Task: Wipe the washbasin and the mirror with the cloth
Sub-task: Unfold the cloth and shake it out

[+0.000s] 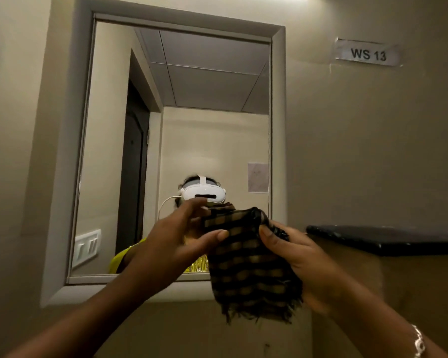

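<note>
- The wall (pixel 360 151) is plain beige and fills everything behind and around my two hands.
- The mirror (pixel 181 120) hangs on it in a pale frame, straight beyond my hands and rising well above them; its lower edge sits behind my left wrist.
- A dark shelf (pixel 388 240) juts from the wall just to the right of my right hand, at about knuckle height.
- The cloth (pixel 248 264), dark with tan checks, is bunched between my hands and hangs down below them, its frayed edge lowest; it is held in front of the mirror's lower right corner, and I cannot tell whether it touches the glass.
- My right hand (pixel 305 267) is clamped on the cloth's right side, thumb pressed on the front.
- My left hand (pixel 176 236) pinches the cloth's upper left edge, thumb in front and fingers behind.
- A label reading "WS 13" (pixel 368 53) is stuck high up and to the right of my grip.
- A bracelet (pixel 418 341) circles my right wrist.
</note>
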